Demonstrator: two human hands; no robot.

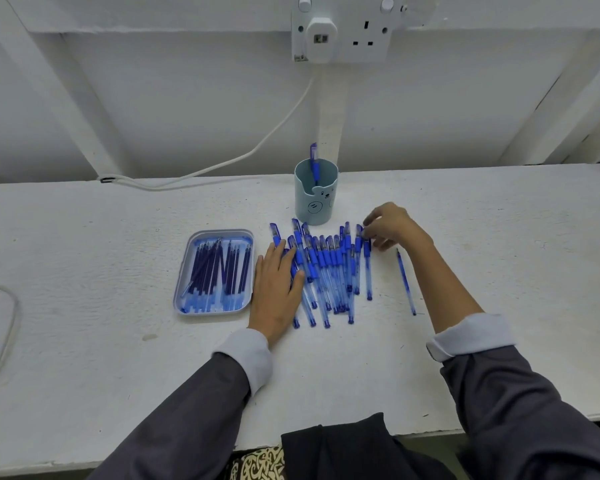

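Several blue pens lie side by side on the white table, caps pointing away from me. My left hand rests flat on the left end of the row, fingers straight. At the right end my right hand pinches the cap end of one pen with curled fingers. A light blue tray left of the pens holds several dark blue refills. One loose refill lies to the right of the row. Behind the pens stands a pale blue cup with one pen upright in it.
A white cable runs along the table's back edge up to a wall socket with a charger. Another cable loops at the far left. A wall rises right behind the cup.
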